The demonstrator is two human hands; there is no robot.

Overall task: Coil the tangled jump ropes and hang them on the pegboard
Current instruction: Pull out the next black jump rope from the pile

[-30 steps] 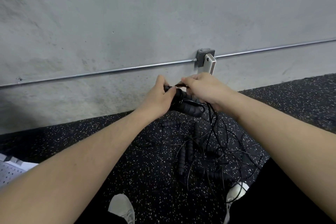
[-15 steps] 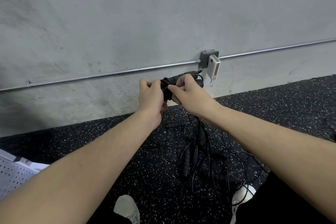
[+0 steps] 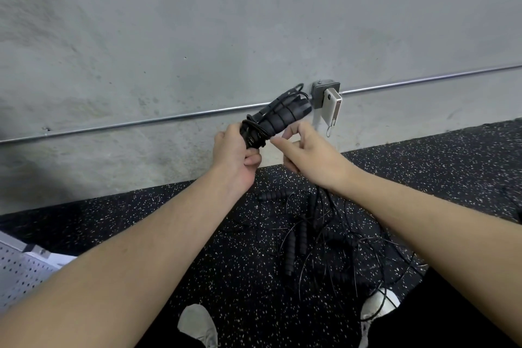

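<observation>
Between the two hands, the left hand's [image 3: 236, 158] fingers [image 3: 250, 159] are curled tight round the lower end of one rope bundle [image 3: 275, 118], handles together with cord wound about them, held up in front of the wall [image 3: 254, 22], while the right hand [image 3: 308, 155] sits just beside it, its fingers loosely curled; whether they pinch a cord I cannot tell. One rope looks nearly coiled, but nothing hangs yet: the pile [image 3: 316, 237] of ropes lies tangled on the floor [image 3: 452, 167] below, and the pegboard [image 3: 17, 271] lies well apart at far left, so most of the work remains.
</observation>
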